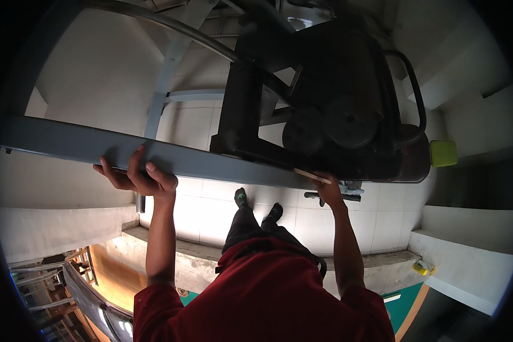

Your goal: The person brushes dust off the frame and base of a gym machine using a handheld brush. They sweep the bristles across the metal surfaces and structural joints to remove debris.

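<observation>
My left hand (143,177) rests against a long grey metal beam (89,147), fingers spread over its near edge with nothing held in them. Farther right, my right hand (328,188) grips a thin, flat, tan strip (310,175), possibly wood, beside the beam's right end. The strip's lower end is hidden by my fingers. Just beyond the beam stands a dark machine (346,85) with round wheels and a bent tube handle (417,89). Much of its detail is lost in shadow.
A dark red tank end (414,154) and a yellow-green block (443,153) lie right. Black bar-like handles (350,197) stick out below my right hand. Grey frame legs (156,111) stand on the tiled floor (209,213). Behind me runs a low concrete ledge (188,252).
</observation>
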The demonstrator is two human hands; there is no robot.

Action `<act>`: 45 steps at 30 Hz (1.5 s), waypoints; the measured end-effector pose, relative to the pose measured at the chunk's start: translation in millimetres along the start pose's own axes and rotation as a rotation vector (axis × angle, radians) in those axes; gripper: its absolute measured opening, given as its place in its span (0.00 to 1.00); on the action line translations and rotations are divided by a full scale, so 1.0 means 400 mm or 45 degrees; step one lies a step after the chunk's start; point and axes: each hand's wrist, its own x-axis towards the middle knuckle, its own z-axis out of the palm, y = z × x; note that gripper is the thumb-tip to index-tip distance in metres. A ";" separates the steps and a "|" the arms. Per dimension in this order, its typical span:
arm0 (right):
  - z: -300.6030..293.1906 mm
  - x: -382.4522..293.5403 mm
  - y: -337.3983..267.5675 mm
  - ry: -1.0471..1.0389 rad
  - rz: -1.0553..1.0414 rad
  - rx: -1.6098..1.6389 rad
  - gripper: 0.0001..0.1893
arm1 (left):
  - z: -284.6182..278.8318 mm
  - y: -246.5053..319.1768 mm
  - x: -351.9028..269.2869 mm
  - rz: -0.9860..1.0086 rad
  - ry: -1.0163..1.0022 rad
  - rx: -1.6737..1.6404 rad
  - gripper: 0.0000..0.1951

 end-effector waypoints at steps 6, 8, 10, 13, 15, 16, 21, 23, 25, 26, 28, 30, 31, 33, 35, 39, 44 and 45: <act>0.132 0.030 -0.467 -0.062 -0.997 0.360 0.15 | -0.004 -0.011 -0.006 0.007 0.016 -0.016 0.17; 0.139 0.027 -0.549 -0.138 -0.861 0.555 0.16 | -0.002 -0.019 -0.010 0.026 0.018 -0.006 0.18; 0.140 0.044 -0.557 -0.137 -0.978 0.549 0.17 | -0.003 -0.017 -0.013 0.055 0.007 0.002 0.18; 0.110 0.057 -0.428 -0.107 -1.002 0.339 0.14 | 0.003 -0.007 -0.005 0.030 0.015 -0.026 0.17; 0.077 0.032 -0.276 -0.040 -0.616 0.355 0.10 | 0.000 -0.009 -0.003 0.041 0.020 -0.016 0.16; 0.044 0.015 -0.166 -0.042 -0.293 0.220 0.11 | -0.001 -0.007 -0.002 0.043 0.026 -0.018 0.16; -0.069 -0.113 0.147 0.136 0.044 0.113 0.12 | -0.003 0.004 0.003 0.034 0.008 0.012 0.16; -0.039 -0.116 0.155 0.208 -0.059 0.151 0.13 | -0.002 0.007 0.004 0.028 -0.002 0.018 0.16; 0.035 -0.087 -0.003 0.172 -0.070 0.332 0.13 | -0.010 -0.013 -0.014 0.031 -0.022 0.036 0.16; 0.067 -0.067 -0.088 0.139 -0.158 0.417 0.12 | -0.009 -0.018 -0.017 0.034 -0.023 0.046 0.16; 0.104 -0.021 -0.352 -0.045 -0.646 0.561 0.12 | -0.006 -0.008 -0.013 0.029 -0.035 0.033 0.17; 0.167 0.039 -0.499 -0.059 -1.206 0.561 0.17 | -0.001 0.001 -0.005 0.045 -0.053 0.013 0.17; 0.181 0.051 -0.554 -0.041 -1.360 0.503 0.18 | -0.006 -0.006 -0.005 0.055 -0.063 0.021 0.18; 0.190 0.062 -0.552 -0.138 -1.178 0.638 0.16 | -0.011 -0.014 -0.006 0.056 -0.061 0.034 0.18; 0.181 0.063 -0.501 -0.247 -0.824 0.703 0.13 | -0.007 -0.014 -0.011 0.047 -0.042 0.039 0.18; 0.120 0.008 -0.230 0.019 -0.427 0.618 0.11 | -0.005 -0.006 -0.004 0.027 -0.019 0.031 0.18; -0.025 -0.079 0.151 0.257 -0.012 0.246 0.11 | -0.010 -0.016 -0.012 0.055 -0.038 0.038 0.17; -0.050 -0.092 0.152 0.299 -0.099 0.124 0.12 | -0.007 -0.013 -0.013 0.045 -0.032 0.031 0.17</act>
